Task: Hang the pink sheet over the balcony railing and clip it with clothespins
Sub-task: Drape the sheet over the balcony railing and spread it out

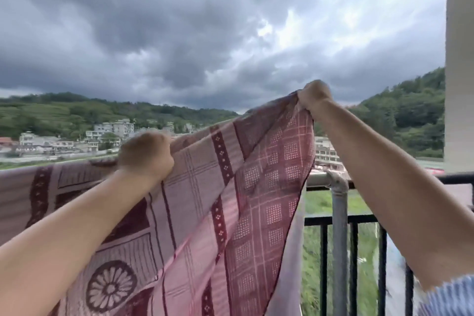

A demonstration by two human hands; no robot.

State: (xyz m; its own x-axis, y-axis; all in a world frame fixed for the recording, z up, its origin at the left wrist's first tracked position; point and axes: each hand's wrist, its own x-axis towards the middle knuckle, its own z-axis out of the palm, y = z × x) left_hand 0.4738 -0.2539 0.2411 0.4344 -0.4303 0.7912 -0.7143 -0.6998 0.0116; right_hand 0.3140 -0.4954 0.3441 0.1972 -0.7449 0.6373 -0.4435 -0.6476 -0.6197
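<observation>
**Spreading the sheet along the rail**

The pink sheet (200,213) is partly draped over the balcony railing (331,179): left of the grey rail post it already lies across the top bar, while its right corner is lifted well above the bar. The left hand (145,154) is a closed fist bunching the sheet's upper edge just above the rail line. The right hand (313,96) grips the raised corner, fingers curled round the cloth, above and slightly left of the post.

To do this step well, the right hand should probably carry its corner out toward the post and lower it over the bar, keeping the edge taut between both fists so no folds bunch up. The heavy clouds suggest wind, so neither grip should loosen before the cloth sits evenly. No clothespins are visible.
</observation>
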